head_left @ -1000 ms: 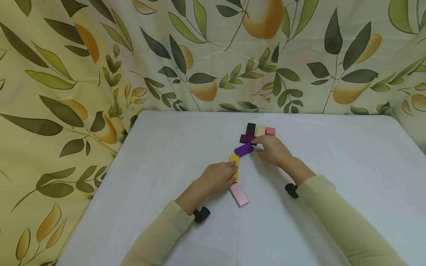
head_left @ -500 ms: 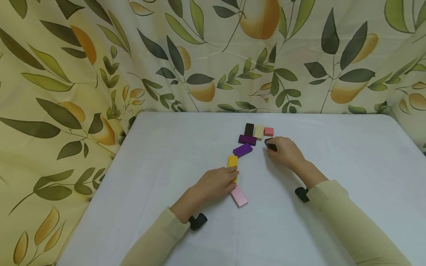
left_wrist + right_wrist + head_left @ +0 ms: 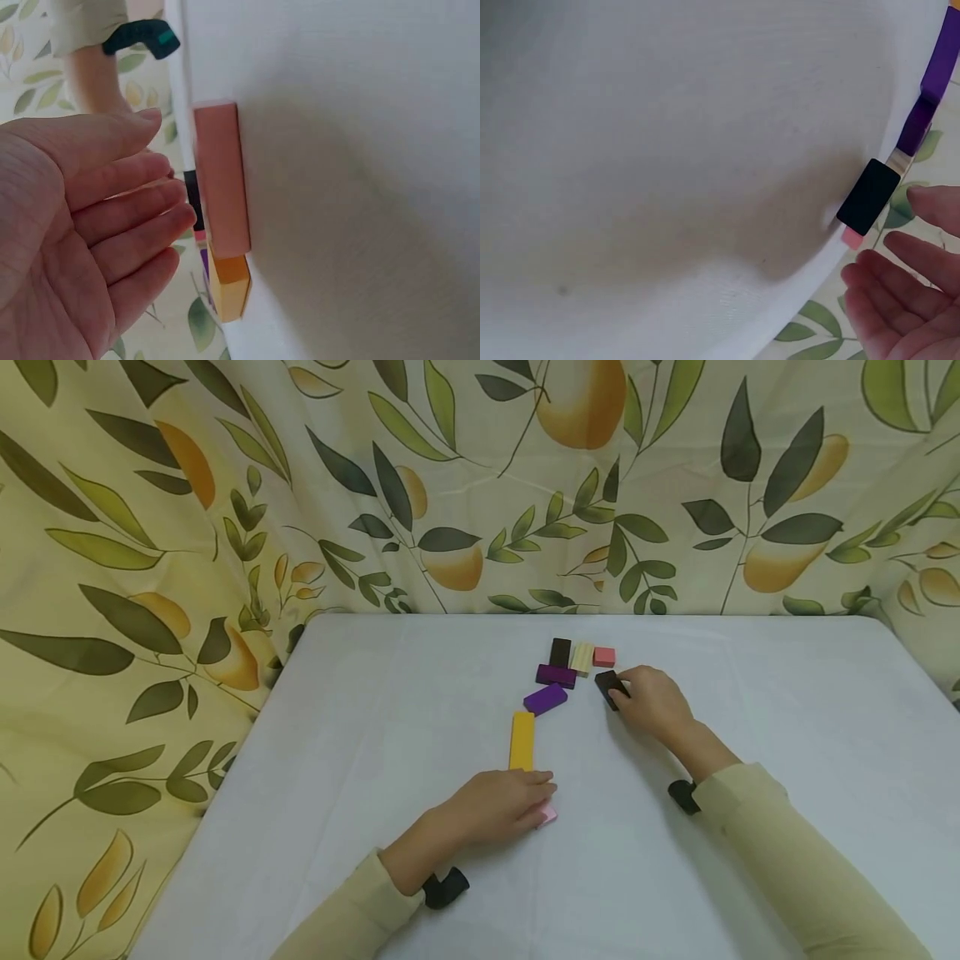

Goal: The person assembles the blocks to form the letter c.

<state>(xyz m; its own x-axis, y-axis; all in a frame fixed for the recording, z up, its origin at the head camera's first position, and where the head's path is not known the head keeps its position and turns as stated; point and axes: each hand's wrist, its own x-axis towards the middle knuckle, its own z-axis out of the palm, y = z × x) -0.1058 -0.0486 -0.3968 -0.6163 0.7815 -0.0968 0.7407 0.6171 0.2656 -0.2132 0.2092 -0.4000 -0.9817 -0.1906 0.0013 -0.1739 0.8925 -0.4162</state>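
My left hand (image 3: 495, 806) hovers over the pink block (image 3: 550, 814), covering most of it in the head view. The left wrist view has its fingers extended beside that pink block (image 3: 221, 180), with the yellow block (image 3: 231, 289) beyond. Farther right, my right hand (image 3: 654, 697) is at the near right side of a black block (image 3: 606, 682); thumb and fingertips overlap its edge in the head view. From the right wrist, the fingers look spread apart, with the black block (image 3: 870, 196) just past the fingertips.
A crooked line of blocks runs away from me: yellow block (image 3: 522, 741), violet block (image 3: 545, 698), dark purple block (image 3: 556, 675). Behind are a dark brown block (image 3: 560, 652), a cream striped block (image 3: 582, 658) and a coral block (image 3: 604, 657). A patterned curtain (image 3: 525, 527) borders the white table (image 3: 375, 693).
My right hand has drawn the black block rightward, away from the dark purple block, and its fingers have loosened. My left hand has slid off the yellow block, nearer to me, over the pink one.
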